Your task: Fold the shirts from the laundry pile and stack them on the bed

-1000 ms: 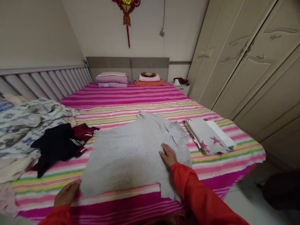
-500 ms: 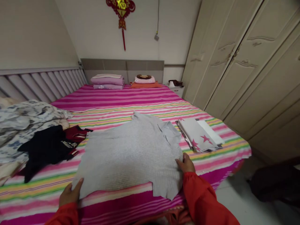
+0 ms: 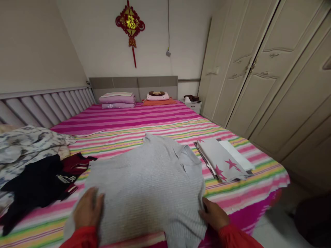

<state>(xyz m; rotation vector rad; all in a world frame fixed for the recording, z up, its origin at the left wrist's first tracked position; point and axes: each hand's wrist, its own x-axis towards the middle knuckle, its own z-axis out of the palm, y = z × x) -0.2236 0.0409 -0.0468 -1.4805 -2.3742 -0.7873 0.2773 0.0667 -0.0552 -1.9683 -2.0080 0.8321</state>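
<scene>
A light grey ribbed shirt (image 3: 144, 186) with a collar is spread flat on the bed, its collar end to the right. My left hand (image 3: 88, 208) is over the shirt's left part, thumb and fingers apart and somewhat blurred; nothing shows in its grasp. At the right edge, below the collar, my right hand (image 3: 215, 213) pinches the shirt's fabric between thumb and fingers. The shirt's near edge runs out of view at the bottom.
A dark top with red parts (image 3: 46, 182) lies at left, beside a heap of patterned cloth (image 3: 28, 148). Folded clothes with pink stars (image 3: 219, 160) lie at right on the striped bed sheet (image 3: 248, 196). Folded bedding (image 3: 117, 100) sits by the headboard; a wardrobe (image 3: 258, 75) stands at right.
My left hand has left the shirt's near left corner and moved up and right over the fabric. My right hand stays at the right edge. The camera view has tilted upward.
</scene>
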